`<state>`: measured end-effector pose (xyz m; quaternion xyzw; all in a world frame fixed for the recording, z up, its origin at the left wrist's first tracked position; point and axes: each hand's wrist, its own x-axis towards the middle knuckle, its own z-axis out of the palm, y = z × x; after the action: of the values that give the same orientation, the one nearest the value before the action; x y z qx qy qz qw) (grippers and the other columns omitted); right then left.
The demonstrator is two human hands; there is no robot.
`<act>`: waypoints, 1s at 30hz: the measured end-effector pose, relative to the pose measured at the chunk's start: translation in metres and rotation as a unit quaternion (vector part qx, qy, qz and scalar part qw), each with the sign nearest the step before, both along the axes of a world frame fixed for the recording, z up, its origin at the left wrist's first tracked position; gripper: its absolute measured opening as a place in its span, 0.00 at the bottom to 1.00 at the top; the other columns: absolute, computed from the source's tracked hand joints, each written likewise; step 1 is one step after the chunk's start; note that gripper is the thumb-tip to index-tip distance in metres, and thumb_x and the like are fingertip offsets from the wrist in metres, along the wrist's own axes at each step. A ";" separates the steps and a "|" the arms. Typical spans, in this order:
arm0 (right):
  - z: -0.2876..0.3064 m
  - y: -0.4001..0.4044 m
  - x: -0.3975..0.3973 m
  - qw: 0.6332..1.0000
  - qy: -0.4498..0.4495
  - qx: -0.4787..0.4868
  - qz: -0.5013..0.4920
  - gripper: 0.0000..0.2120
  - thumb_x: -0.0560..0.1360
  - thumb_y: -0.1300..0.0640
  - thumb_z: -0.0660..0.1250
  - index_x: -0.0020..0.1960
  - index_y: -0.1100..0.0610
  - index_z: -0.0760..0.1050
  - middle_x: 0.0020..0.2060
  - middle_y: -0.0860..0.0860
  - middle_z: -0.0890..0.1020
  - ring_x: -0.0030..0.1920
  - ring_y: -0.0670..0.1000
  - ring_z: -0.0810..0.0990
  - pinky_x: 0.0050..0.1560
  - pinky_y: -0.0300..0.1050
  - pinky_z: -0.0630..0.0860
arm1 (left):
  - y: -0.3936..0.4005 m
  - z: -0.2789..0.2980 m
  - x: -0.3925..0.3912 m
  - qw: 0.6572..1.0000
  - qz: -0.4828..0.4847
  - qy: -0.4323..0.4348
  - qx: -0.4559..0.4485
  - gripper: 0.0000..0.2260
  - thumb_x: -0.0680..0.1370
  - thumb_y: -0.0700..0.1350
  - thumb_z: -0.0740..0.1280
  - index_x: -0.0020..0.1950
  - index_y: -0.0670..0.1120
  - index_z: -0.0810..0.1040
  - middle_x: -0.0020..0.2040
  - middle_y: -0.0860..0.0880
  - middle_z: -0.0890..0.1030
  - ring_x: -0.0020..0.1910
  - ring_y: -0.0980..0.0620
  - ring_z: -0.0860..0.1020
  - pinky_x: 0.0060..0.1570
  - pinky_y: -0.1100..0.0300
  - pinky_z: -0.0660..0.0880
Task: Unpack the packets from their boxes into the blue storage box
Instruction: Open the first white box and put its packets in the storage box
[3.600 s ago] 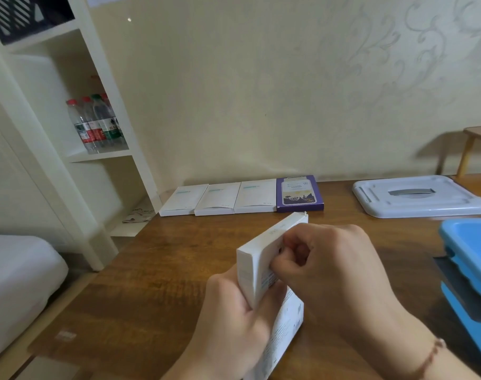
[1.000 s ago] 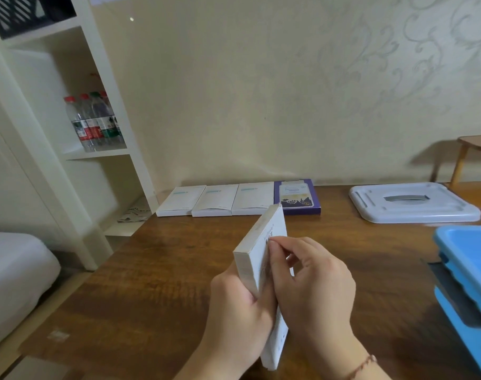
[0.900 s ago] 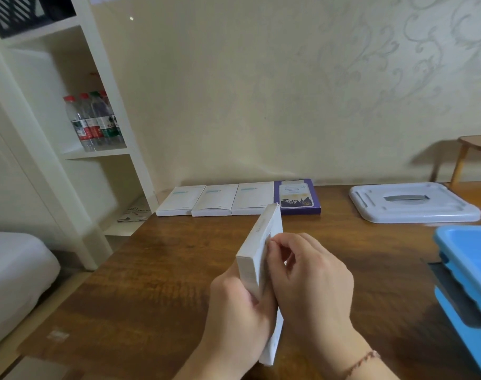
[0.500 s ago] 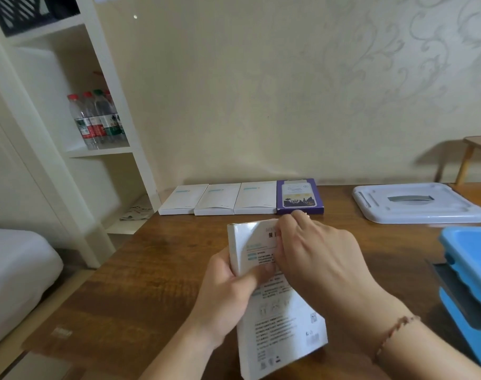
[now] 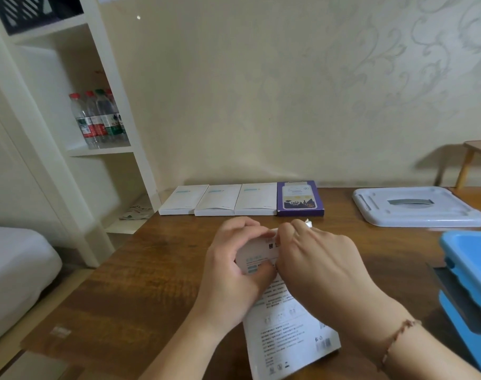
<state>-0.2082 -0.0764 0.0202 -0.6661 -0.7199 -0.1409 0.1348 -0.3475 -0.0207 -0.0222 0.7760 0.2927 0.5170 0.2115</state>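
A flat white box (image 5: 286,325) with printed text faces up over the wooden table (image 5: 140,283), near its front edge. My left hand (image 5: 233,272) grips the box's far left end. My right hand (image 5: 316,261) pinches the far end of the box at its top flap. The flap itself is hidden by my fingers. The blue storage box (image 5: 469,283) stands at the right edge of the view, partly cut off.
Three white boxes (image 5: 220,200) and a purple box (image 5: 299,198) lie in a row at the table's back edge. A white lid (image 5: 415,207) rests at the back right. A white shelf with water bottles (image 5: 96,119) stands on the left.
The box was held upright on edge; now it is turned with its printed face up. My right hand has shifted from the box's side to its far end.
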 end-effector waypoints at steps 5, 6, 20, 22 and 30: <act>0.002 0.002 0.007 1.000 0.002 0.000 0.016 0.07 0.81 0.52 0.53 0.45 0.50 0.58 0.34 0.44 0.60 0.28 0.43 0.61 0.26 0.41 0.55 | 0.002 0.007 0.004 1.000 -0.017 0.003 -0.002 0.14 0.69 0.41 0.77 0.53 0.51 0.83 0.53 0.59 0.78 0.55 0.54 0.78 0.49 0.70 0.75; 0.002 0.003 0.009 1.000 0.003 0.000 0.018 0.08 0.81 0.51 0.53 0.44 0.50 0.58 0.33 0.44 0.61 0.28 0.44 0.61 0.26 0.41 0.55 | 0.002 0.008 0.004 1.000 -0.023 0.008 0.007 0.14 0.70 0.40 0.77 0.53 0.50 0.84 0.52 0.58 0.78 0.54 0.53 0.78 0.48 0.70 0.75; -0.066 -0.004 0.050 0.917 0.381 0.117 0.007 0.31 0.69 0.39 0.71 0.69 0.46 0.67 0.66 0.43 0.68 0.64 0.46 0.70 0.62 0.44 0.69 | 0.015 0.005 -0.005 0.995 0.030 0.094 -0.009 0.06 0.73 0.45 0.76 0.43 0.57 0.85 0.51 0.64 0.72 0.56 0.62 0.72 0.42 0.75 0.74; -0.064 -0.002 0.049 0.802 0.594 -0.061 0.024 0.45 0.62 0.33 0.74 0.73 0.39 0.58 0.70 0.43 0.69 0.65 0.48 0.74 0.64 0.56 0.73 | 0.014 0.009 -0.004 0.992 0.040 0.119 0.003 0.06 0.73 0.46 0.75 0.44 0.57 0.85 0.51 0.65 0.72 0.55 0.62 0.72 0.41 0.74 0.74; -0.084 0.005 0.042 0.700 0.696 -0.048 0.153 0.16 0.72 0.49 0.71 0.59 0.46 0.79 0.52 0.52 0.85 0.50 0.57 0.85 0.48 0.58 0.82 | 0.017 0.028 -0.010 0.942 0.045 0.301 0.139 0.07 0.74 0.47 0.75 0.50 0.58 0.85 0.58 0.60 0.74 0.57 0.61 0.68 0.49 0.66 0.73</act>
<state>-0.1660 -0.0717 -0.0636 -0.4605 -0.5185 0.4205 0.5850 -0.3578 -0.0038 0.0059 0.9033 0.3020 0.3042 -0.0197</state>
